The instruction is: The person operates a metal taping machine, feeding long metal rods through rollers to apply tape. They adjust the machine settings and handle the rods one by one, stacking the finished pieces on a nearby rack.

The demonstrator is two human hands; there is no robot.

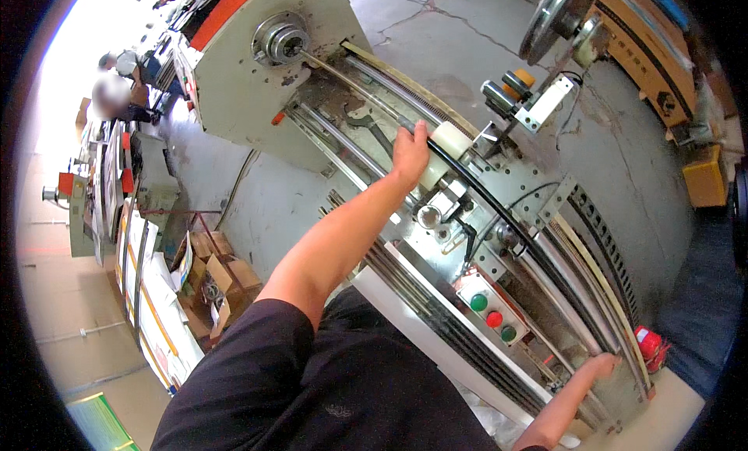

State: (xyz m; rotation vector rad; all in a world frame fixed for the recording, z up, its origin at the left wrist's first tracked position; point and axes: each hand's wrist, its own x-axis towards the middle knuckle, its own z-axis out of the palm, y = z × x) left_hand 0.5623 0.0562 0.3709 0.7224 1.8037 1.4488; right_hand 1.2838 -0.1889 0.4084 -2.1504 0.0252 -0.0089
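Note:
A long black tube [477,183] runs diagonally over a lathe-like machine. My left hand [411,153] is closed round its upper end, beside a white block [450,141]. From that end a thin metal rod [351,86] runs up to the round chuck [282,39] on the machine's pale housing. Far down at the lower right, my right hand [598,367] is closed at the tube's other end, its fingers partly hidden. An open-ended wrench [371,127] lies between the rails, just left of my left hand.
A control box [492,314] with green and red buttons sits on the near side. Several dark rods [425,311] lie in a white trough before me. Cardboard boxes [222,275] stand at left, a red object [650,346] at lower right. Another person [117,92] is at far left.

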